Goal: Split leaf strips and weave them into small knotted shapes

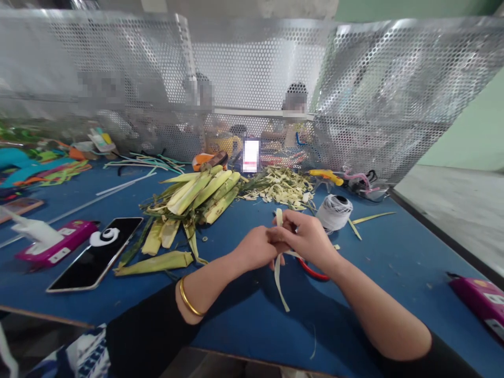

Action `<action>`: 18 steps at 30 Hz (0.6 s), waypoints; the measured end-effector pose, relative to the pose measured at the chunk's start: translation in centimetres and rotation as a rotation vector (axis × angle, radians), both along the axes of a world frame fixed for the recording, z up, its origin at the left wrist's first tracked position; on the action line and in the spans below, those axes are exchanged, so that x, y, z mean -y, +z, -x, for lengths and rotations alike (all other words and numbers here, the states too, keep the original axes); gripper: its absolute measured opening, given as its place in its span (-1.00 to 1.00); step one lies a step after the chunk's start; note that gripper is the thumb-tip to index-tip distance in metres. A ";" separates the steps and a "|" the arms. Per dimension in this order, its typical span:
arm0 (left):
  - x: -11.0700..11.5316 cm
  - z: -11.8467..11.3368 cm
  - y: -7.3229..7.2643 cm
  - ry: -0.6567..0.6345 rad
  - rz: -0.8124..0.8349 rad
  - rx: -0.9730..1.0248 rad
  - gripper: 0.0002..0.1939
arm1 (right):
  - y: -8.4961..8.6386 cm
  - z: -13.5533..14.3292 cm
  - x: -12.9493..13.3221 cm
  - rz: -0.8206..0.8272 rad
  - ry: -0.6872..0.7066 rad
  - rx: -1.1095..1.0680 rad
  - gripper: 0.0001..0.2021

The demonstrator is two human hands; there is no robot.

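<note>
A narrow pale strip of corn husk (279,283) runs up and down between my hands, its lower end hanging over the blue table. My left hand (255,249) is closed on it from the left, fingertips meeting those of the other hand. My right hand (309,236) pinches it higher up, and the strip's top end sticks out above the fingers. Just where the fingertips meet is partly hidden. Below my right hand lies a red loop handle (315,272), partly covered. A spool of white thread (334,214) stands beyond my right wrist.
Corn husks (205,194) are heaped at centre left, with husk scraps (285,186) behind. A black phone (98,257) and magenta device (59,241) lie left; another magenta device (482,299) sits right. A yellow-handled tool (326,176) lies near the perforated screen (252,58). People sit behind it.
</note>
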State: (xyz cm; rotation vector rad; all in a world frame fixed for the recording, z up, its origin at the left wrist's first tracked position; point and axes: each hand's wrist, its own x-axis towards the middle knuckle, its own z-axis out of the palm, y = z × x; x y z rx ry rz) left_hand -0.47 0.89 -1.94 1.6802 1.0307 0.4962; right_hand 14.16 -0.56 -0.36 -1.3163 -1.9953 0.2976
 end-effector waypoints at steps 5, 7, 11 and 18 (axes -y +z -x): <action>-0.1 -0.1 0.1 0.107 0.088 0.033 -0.62 | 0.2 0.3 0.6 -0.099 -0.105 -0.133 -0.83; -0.3 0.0 0.2 0.213 0.184 0.183 -0.65 | 0.1 0.3 0.8 -0.200 -0.164 -0.048 -0.88; -0.7 0.2 0.5 0.307 0.363 0.499 -0.84 | -0.4 0.5 0.9 -0.418 -0.144 0.194 -0.89; -0.7 0.3 1.5 0.273 0.574 0.813 -0.93 | -0.4 0.5 0.7 -0.596 -0.151 0.343 -0.82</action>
